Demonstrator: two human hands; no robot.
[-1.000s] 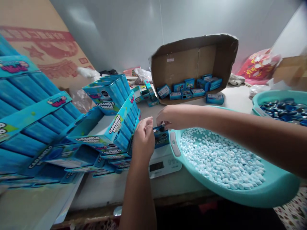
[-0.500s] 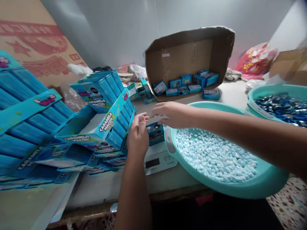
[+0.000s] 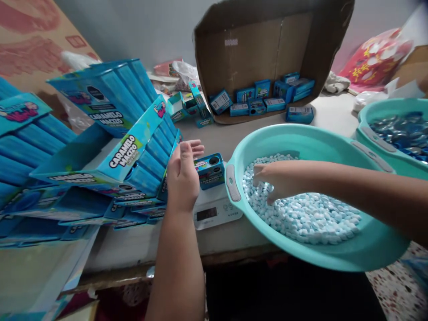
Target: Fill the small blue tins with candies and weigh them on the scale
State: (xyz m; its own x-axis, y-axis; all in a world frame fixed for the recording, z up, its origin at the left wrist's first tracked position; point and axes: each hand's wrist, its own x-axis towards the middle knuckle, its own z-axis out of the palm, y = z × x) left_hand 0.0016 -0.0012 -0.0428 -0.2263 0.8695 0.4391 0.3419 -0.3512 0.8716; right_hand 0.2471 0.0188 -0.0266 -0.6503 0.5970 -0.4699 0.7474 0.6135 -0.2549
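"Where's the blue rectangular cardboard box [image 3: 211, 177]?"

"On the flat white plastic scale [image 3: 219, 215], near the desk [image 3: 133, 249]'s front edge, beside the released left grip [image 3: 183, 176]."

"And the right grip [image 3: 267, 182]?"

"Among pale-blue rounded tablets [image 3: 321, 219] in the oval turquoise plastic tub [image 3: 301, 252]; whether clenched, I can't tell."

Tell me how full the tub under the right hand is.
Partly full: pale pieces lie across the floor of the tub, with bare wall showing above them. The right hand dips into the pieces.
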